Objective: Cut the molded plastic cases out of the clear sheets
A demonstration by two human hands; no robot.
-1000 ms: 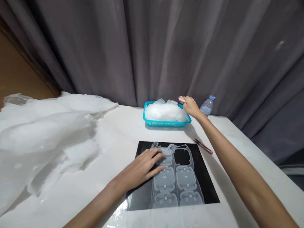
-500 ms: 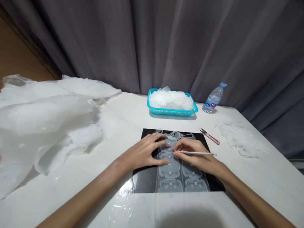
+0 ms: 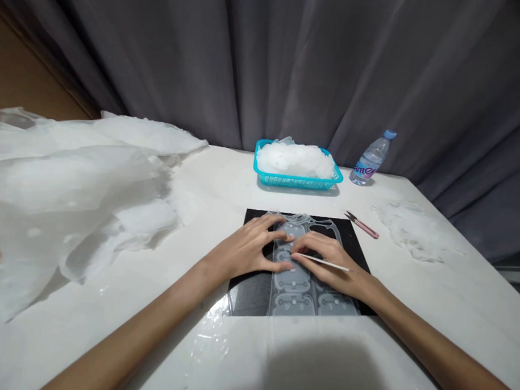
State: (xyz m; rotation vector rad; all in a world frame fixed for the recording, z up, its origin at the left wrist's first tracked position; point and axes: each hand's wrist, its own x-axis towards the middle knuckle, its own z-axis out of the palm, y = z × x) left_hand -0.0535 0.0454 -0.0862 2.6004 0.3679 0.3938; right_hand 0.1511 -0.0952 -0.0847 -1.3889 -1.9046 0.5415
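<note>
A translucent sheet of moulded, rounded pieces [image 3: 293, 305] lies on a black mat [image 3: 252, 295]. My left hand [image 3: 255, 243] rests palm down over the sheet's left side, its fingers and thumb spread against it. In my right hand [image 3: 324, 258] is a thin white stick-like tool [image 3: 330, 264], pinched like a pen. Its far end points right, while the tip by the sheet is hidden by my fingers. Loose, cut-looking strips [image 3: 303, 218] of the sheet curl along its upper edge.
Behind the mat stands a turquoise basket [image 3: 300, 181] heaped with white translucent pieces. Right of it is a water bottle [image 3: 370, 161]. Pink-handled thread snips [image 3: 363, 225] lie beside the mat, near a pile of clear scraps [image 3: 415, 232]. Large white translucent sheets [image 3: 80, 184] cover the left side.
My right hand has shifted slightly left on the sheet, and the tool slants down more to the right. My left hand stays spread on the sheet. The whole view has shifted a little.
</note>
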